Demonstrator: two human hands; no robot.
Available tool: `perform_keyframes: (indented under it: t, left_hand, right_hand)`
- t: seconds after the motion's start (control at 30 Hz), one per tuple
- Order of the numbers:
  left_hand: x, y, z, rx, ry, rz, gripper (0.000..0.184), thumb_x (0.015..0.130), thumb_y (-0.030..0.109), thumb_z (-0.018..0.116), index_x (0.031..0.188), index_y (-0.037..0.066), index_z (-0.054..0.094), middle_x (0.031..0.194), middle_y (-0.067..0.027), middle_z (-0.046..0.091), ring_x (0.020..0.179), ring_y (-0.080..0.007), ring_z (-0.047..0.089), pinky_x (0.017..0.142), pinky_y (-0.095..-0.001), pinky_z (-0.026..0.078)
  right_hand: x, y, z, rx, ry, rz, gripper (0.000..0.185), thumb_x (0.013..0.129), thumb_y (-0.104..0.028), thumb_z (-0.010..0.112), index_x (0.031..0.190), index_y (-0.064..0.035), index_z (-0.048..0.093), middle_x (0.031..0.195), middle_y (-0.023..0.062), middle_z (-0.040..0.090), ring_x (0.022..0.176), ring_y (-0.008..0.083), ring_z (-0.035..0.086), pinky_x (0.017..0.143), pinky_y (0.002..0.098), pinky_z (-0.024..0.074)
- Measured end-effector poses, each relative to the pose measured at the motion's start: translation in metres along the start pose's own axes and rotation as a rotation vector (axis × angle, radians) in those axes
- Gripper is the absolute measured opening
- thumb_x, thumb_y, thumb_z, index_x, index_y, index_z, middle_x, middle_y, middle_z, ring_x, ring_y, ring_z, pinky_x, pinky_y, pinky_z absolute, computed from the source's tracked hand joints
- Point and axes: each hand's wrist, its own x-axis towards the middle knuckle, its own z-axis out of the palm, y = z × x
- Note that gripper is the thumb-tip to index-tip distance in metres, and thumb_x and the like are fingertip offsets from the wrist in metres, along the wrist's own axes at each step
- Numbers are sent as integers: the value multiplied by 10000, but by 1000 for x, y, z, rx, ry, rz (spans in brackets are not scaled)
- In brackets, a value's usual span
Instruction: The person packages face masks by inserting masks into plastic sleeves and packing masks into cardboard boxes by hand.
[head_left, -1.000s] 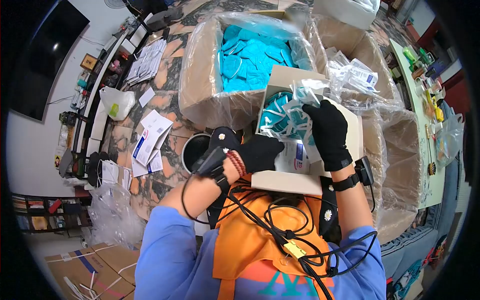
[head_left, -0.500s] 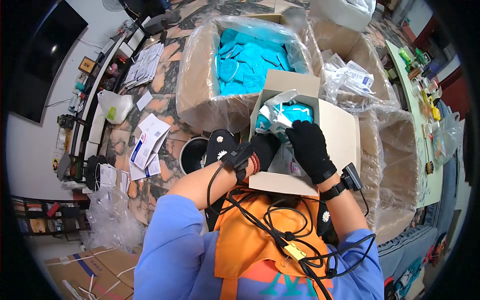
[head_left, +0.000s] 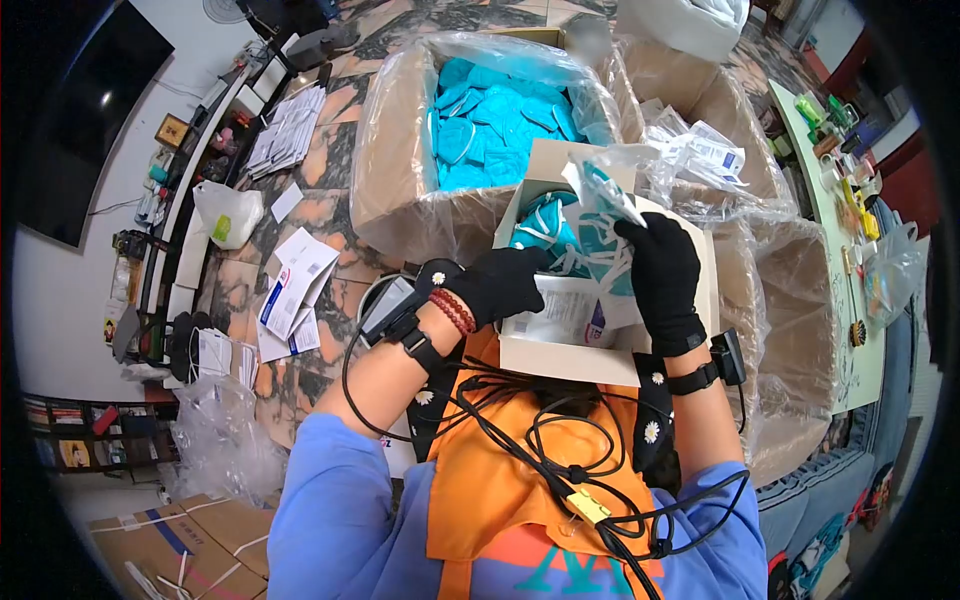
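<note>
My right hand [head_left: 668, 270], in a black glove, is closed on a crumpled clear plastic bag [head_left: 603, 215] with white and teal parts, raised over the open cardboard box [head_left: 565, 362] in front of me. Inside the box lie teal face masks [head_left: 545, 228] with white straps, and a white printed packet [head_left: 560, 315] nearer to me. My left hand [head_left: 500, 285], also gloved in black, is at the box's left edge. Its fingers are curled together and point right; whether anything is in them is hidden.
Beyond the box stands a large plastic-lined carton [head_left: 395, 165] full of teal masks. Another lined carton [head_left: 760, 150] at the right holds white packets. Flattened white boxes [head_left: 295, 290] lie on the floor at left, beside a round bin. Cables [head_left: 540, 440] hang across my front.
My right hand has risen to the right, pulling the plastic bag up and away from the masks. My left hand has drawn back left, out of the box to its edge.
</note>
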Motion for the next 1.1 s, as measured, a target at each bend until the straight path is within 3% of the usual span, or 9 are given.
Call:
perform_keyframes:
  t: [0.33,0.4,0.53,0.57,0.67,0.7,0.83,0.93,1.1]
  left_hand:
    - [15,0,-7,34,-22,-82,410,874,384,617,1086,34,648,976,-183,689,913,-333,668,823,-413,517]
    - [17,-10,0,-776,227,-222,365,866,329,658,1056,16,659,902,-114,694,890,-237,678,775,-379,534]
    - [35,-48,31,-1183,147,86,371,898,294,652,1178,56,603,990,-63,677,909,-181,659,747,-329,531]
    - [21,-33,12,-1505,-9,-345,379,909,324,638,1194,80,579,1021,-52,664,882,-154,654,726,-293,533]
    - [-1,-6,-27,-756,-115,-153,368,912,351,630,1164,85,592,1009,-51,657,835,-135,649,678,-280,534]
    - [4,-3,-26,-622,-157,-225,600,773,16,724,1332,33,507,1126,-129,642,890,-236,651,801,-352,541]
    - [6,-41,-5,153,274,431,336,886,315,645,1081,43,612,962,-159,640,884,-276,634,780,-374,522]
    - [-11,-25,-13,574,623,60,510,774,233,766,1198,17,583,1118,-183,636,1080,-336,597,898,-413,491]
    - [-21,36,-37,-221,537,-4,376,836,276,704,1108,25,636,1028,-164,652,923,-348,632,794,-393,510]
  right_hand:
    - [0,-20,-11,173,-41,25,211,791,-156,685,953,-21,693,928,142,666,843,338,607,742,420,478]
    - [-12,-14,2,165,-53,-39,202,783,-141,686,955,-39,708,980,138,675,888,336,611,771,423,483]
    - [-20,-22,-7,409,-229,-106,276,754,-141,709,1019,-65,708,1099,138,653,1009,329,601,884,427,480]
    - [-11,-34,-29,447,-240,-80,325,738,-130,712,1056,-67,691,1132,141,638,1036,329,591,897,422,476]
    - [-9,-31,-32,375,-285,-113,437,714,-115,721,1142,-77,644,1194,131,606,1097,330,563,918,419,469]
    - [-13,-24,-20,374,-270,-111,410,721,-124,726,1121,-74,648,1175,131,610,1087,334,564,914,422,470]
    - [-3,-25,-12,355,-260,-4,272,769,-154,711,1026,-75,668,1096,125,621,1001,317,597,850,398,499]
    - [1,-21,-5,395,-274,39,237,799,-173,693,1005,-58,670,1059,129,624,921,310,622,793,381,520]
    - [10,-23,3,476,-414,22,245,797,-193,701,981,-35,666,1041,150,619,933,326,620,801,400,516]
